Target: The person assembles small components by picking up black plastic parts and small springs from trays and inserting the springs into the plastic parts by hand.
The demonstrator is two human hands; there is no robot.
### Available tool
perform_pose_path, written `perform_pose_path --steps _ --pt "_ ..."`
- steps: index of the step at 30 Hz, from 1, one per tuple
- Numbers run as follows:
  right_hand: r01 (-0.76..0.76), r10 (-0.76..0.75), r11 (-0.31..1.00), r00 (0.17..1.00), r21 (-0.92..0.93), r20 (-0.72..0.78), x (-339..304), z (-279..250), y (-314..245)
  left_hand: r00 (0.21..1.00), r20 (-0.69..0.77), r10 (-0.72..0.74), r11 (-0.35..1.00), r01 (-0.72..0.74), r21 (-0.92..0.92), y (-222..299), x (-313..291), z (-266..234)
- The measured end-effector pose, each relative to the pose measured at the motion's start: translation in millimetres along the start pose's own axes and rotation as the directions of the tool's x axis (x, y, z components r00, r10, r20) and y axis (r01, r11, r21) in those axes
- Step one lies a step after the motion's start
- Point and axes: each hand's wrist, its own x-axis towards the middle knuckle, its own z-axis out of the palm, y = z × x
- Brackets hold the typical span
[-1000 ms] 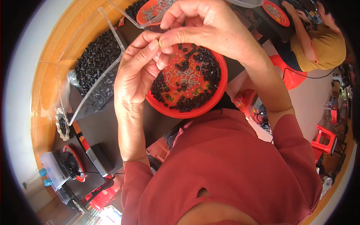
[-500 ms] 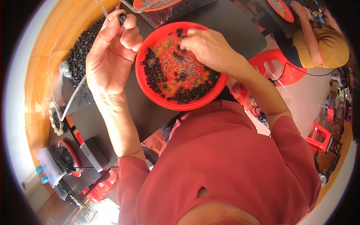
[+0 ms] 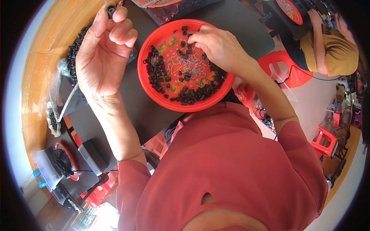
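Pinched between the fingertips of my left hand (image 3: 103,57) is a small black cylindrical plastic part (image 3: 111,10) with its open end showing. It is held up left of a round red tray (image 3: 143,82). Over the tray's upper right reaches my right hand (image 3: 217,45), its thumb and fingers drawn together at the tray floor beside several loose black parts. What its fingertips hold, if anything, is hidden. More black plastic parts (image 3: 190,96) lie along the tray's left and near sides. Small silvery springs (image 3: 194,69) are scattered in its middle.
A large heap of black parts (image 3: 76,52) lies behind my left hand. At the far side stands a clear plastic bin (image 3: 169,12). To the right are a red stool (image 3: 283,63) and another person in a yellow top (image 3: 335,50), near another red tray (image 3: 290,11).
My left hand has shifted left and slightly up, still pinching the black part. My right hand has moved a little up and right over the tray, its fingers still drawn together.
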Motion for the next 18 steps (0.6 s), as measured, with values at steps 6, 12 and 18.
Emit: perform_pose_path --steps 6,12,18 --pt "0.052 -0.06 0.996 0.991 -0.069 -0.123 19.3 5.8 20.5 0.999 0.021 0.049 0.997 -0.05 0.058 2.1 -2.6 9.3" --pt "-0.009 -0.007 0.991 0.992 -0.132 -0.124 28.3 0.9 28.9 0.997 0.029 0.072 0.996 -0.073 0.045 8.5 -3.7 8.3" --pt "0.011 -0.018 0.994 0.998 -0.109 -0.06 33.9 11.0 28.5 0.996 0.036 0.081 0.995 -0.082 0.047 11.2 -5.0 8.1"
